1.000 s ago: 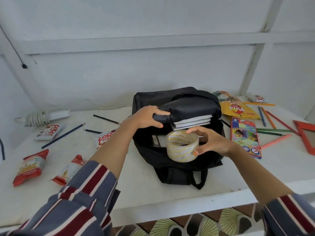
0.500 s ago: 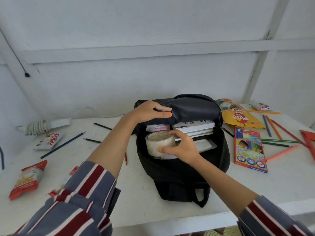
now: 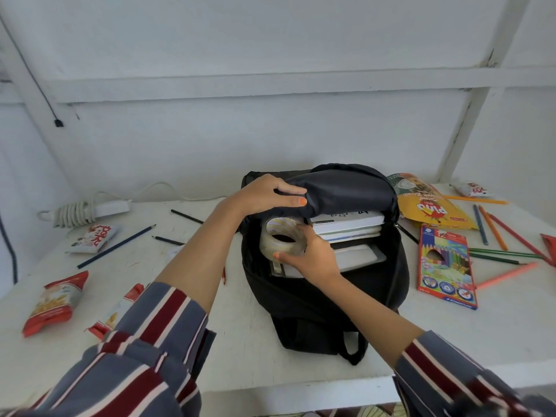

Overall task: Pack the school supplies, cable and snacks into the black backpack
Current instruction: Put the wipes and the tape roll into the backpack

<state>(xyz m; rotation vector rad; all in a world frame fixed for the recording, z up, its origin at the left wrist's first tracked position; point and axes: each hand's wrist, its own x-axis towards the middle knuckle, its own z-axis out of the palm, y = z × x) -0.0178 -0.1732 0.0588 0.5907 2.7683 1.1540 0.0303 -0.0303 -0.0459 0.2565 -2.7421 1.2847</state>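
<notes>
the tape [image 3: 278, 236] was out in front of the backpack [image 3: 325, 299] a second ago. now it sits inside the open mouth, under the flap [image 3: 340, 188] and just left of the books [image 3: 346, 225]. the right hand [image 3: 316, 261] still curls thumb and fingers round the roll's near side. the left hand [image 3: 264, 195] keeps gripping the lifted flap, fingers on top, thumb below. the pencils [image 3: 493, 227], pencil box [image 3: 445, 266] and snack packs [image 3: 54, 302] lie on the table [image 3: 240, 341] as before.
</notes>
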